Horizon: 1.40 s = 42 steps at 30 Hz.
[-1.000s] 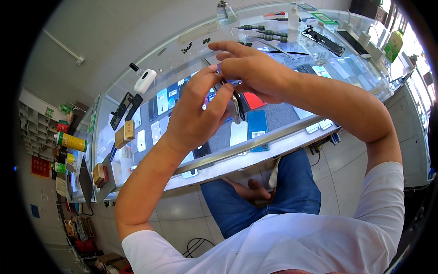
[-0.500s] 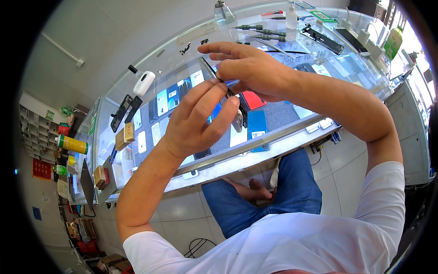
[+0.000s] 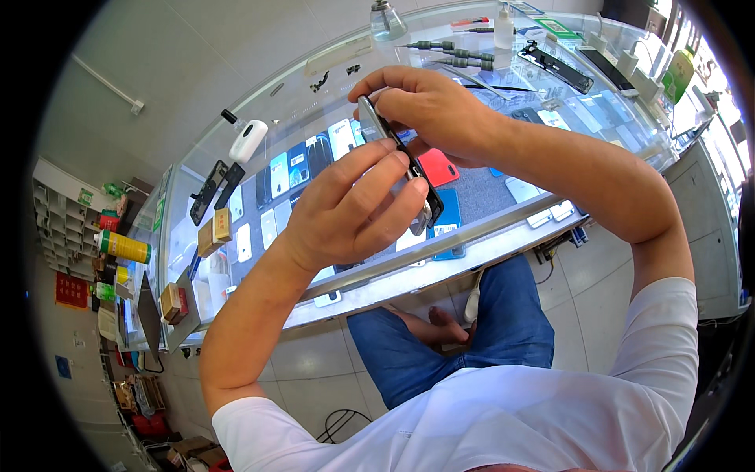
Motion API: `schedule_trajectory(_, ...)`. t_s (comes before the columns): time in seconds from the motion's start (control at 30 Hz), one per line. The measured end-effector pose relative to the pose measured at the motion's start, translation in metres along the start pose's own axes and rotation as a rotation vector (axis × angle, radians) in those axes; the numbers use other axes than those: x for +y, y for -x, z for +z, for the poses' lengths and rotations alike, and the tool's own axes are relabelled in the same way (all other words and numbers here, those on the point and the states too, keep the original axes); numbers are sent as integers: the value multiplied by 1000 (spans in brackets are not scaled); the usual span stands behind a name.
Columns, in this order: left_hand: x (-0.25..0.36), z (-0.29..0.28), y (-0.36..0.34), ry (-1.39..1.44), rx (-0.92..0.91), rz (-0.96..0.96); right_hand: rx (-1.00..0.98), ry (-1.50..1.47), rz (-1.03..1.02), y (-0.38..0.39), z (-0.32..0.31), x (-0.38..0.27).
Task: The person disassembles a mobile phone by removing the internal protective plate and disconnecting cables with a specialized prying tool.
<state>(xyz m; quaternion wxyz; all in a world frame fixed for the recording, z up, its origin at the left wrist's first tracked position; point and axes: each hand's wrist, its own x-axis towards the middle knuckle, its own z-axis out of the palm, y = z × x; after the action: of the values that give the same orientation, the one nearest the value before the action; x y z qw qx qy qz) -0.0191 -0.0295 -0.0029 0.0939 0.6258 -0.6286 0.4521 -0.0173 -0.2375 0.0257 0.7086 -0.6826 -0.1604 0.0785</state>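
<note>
Through the head view, I saw the dark phone (image 3: 380, 124) held up over the glass counter (image 3: 487, 230), tilted, its upper end toward the counter's far edge and its lower end toward the front rail. It sat between the hands. The left hand (image 3: 350, 200) lay along its left side, fingertips pinching its middle and lower part; whatever met them from behind was hidden from me. The right hand (image 3: 425, 106) was curled about the upper end, digits bent around the corner; I could not tell how its lower fingers pressed.

Inside the counter, just right of the phone's lower half, lay a red phone (image 3: 436, 167), with a blue phone (image 3: 446, 212) nearer the front rail. On the counter's top, beyond the right hand, I made out screwdrivers (image 3: 472, 58) and, by the far edge, a glass bottle (image 3: 388, 25). A black phone frame (image 3: 556, 69) rested toward the counter's right end. Toward its left end were a white oval device (image 3: 248, 142) and a small box (image 3: 215, 234), well apart from both hands.
</note>
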Motion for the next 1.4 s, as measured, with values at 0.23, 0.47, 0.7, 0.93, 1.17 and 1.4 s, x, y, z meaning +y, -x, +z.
schedule_trajectory(0.23,-2,0,-1,81,1,-24,45,-25,13,0,3,-1)
schedule_trajectory(0.47,-6,1,1,74,6,-36,137,-160,72,-1,5,3)
schedule_trajectory(0.7,-12,-3,5,-61,46,-26,-241,-189,213,4,-11,-9)
schedule_trajectory(0.93,-6,-11,9,-161,-63,-141,-253,-110,146,0,-13,-7)
schedule_trajectory(1.17,-12,-9,13,179,-10,-659,-60,200,-88,-1,-15,-7)
schedule_trajectory(1.4,-26,-15,13,1318,195,-1277,17,581,-340,7,-3,-2)
